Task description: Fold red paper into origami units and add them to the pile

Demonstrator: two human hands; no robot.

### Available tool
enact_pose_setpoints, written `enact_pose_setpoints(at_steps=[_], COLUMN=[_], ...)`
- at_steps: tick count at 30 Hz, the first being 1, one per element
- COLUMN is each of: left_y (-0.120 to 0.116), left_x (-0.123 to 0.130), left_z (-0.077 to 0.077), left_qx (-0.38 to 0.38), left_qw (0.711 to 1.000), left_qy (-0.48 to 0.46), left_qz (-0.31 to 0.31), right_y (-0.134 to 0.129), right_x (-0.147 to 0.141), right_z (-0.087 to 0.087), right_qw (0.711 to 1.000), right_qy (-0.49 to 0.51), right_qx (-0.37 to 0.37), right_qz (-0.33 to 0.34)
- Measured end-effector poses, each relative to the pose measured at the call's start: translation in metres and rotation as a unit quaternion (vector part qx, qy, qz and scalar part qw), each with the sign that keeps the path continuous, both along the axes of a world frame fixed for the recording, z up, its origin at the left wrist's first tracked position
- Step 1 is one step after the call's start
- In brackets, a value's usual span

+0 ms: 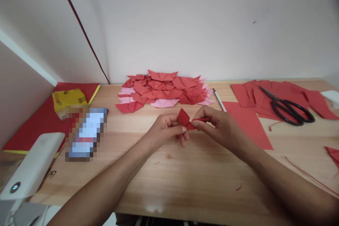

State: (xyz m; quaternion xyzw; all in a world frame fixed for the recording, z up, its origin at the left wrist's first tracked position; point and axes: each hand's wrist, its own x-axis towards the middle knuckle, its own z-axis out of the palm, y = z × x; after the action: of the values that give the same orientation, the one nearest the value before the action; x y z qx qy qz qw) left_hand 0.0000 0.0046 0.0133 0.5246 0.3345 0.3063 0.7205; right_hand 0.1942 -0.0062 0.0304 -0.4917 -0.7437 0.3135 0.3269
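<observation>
Between my two hands, above the middle of the table, is a small piece of folded red paper (183,116). My left hand (172,129) grips its left part, thumb on the near side and fingers curled behind. The right part is pinched by my right hand (212,122) between thumb and forefinger. One red flap stands up as a diamond shape between the hands. Behind them lies a pile of folded red and pink paper pieces (161,90) against the wall. Part of the held paper is hidden by my fingers.
Black-handled scissors (288,107) rest on cut red paper sheets (246,93) at the right, near a white pen (219,99). On the left are a blurred phone (87,134), a white power bank (34,166), a yellow packet (69,100) and red sheets (29,130).
</observation>
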Motion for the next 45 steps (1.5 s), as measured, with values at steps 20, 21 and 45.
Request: enact_pose_setpoints(at_steps=[20, 21, 45], left_y=[-0.011, -0.011, -0.013], left_x=[0.010, 0.010, 0.006], left_z=[0.000, -0.002, -0.002], left_qx=[-0.007, -0.011, 0.258], left_qw=[0.997, 0.996, 0.944], left_qy=[0.015, 0.013, 0.122], left_qz=[0.080, 0.084, 0.166], right_y=[0.006, 0.006, -0.005], right_x=[0.001, 0.000, -0.007], right_z=[-0.009, -0.010, -0.007], right_qw=[0.994, 0.994, 0.997], right_qy=[0.063, 0.065, 0.079], right_qx=[-0.086, -0.092, -0.013], right_qz=[0.001, 0.001, 0.009])
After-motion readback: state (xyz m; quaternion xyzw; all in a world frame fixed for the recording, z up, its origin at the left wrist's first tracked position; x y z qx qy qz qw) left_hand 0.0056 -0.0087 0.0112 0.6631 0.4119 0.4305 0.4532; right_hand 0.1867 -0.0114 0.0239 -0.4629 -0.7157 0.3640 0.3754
